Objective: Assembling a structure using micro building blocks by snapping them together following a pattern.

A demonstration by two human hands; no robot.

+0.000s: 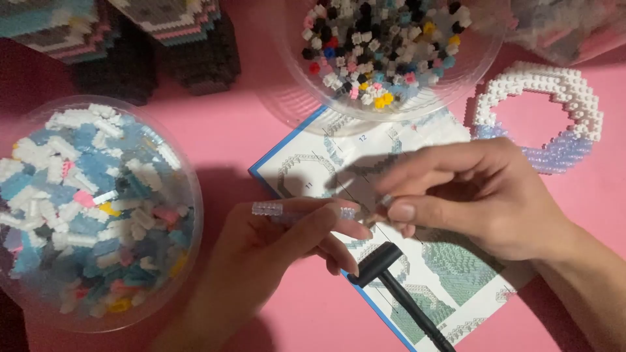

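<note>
At centre frame, my left hand (274,244) pinched a pale translucent strip of small bricks (287,210), held level over the instruction booklet (450,274). My right hand (469,195) was closed at the fingertips on what appeared to be a single tiny brick at the strip's right end; blur prevented confirmation. I judged the step to be seating a piece on the strip. The next move called for exact stud alignment and firm pressure. A black mallet (391,277) lay on the booklet, lower centre.
</note>
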